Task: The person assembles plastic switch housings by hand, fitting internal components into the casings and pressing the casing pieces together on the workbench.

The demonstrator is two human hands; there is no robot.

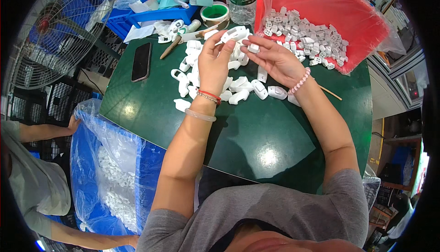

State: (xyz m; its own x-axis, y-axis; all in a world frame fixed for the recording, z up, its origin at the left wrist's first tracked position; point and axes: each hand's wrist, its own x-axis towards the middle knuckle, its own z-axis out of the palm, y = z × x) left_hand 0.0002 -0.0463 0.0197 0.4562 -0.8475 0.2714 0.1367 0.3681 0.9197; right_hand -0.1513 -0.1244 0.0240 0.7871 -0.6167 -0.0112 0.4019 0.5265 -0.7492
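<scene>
Raised over the table's far half, my left hand (214,62) is closed on a white plastic casing (236,34) with an oval shape and an opening in it. Close beside it, my right hand (280,62) pinches a small white block (253,48) at its fingertips. The two pieces are near each other but look apart. Below and around my hands lies a loose heap of similar white casings (240,84), partly hidden by my left hand and wrist. Several small white blocks (316,39) spill from a red bin (307,0) beyond my right hand.
A phone (141,62) lies on the green table (275,137). Behind are a blue tray (178,14), a tape roll (214,13), a bottle (242,0) and a wooden-handled tool (171,47). At left, a fan (59,23) stands near a co-worker holding a lined blue crate (149,169).
</scene>
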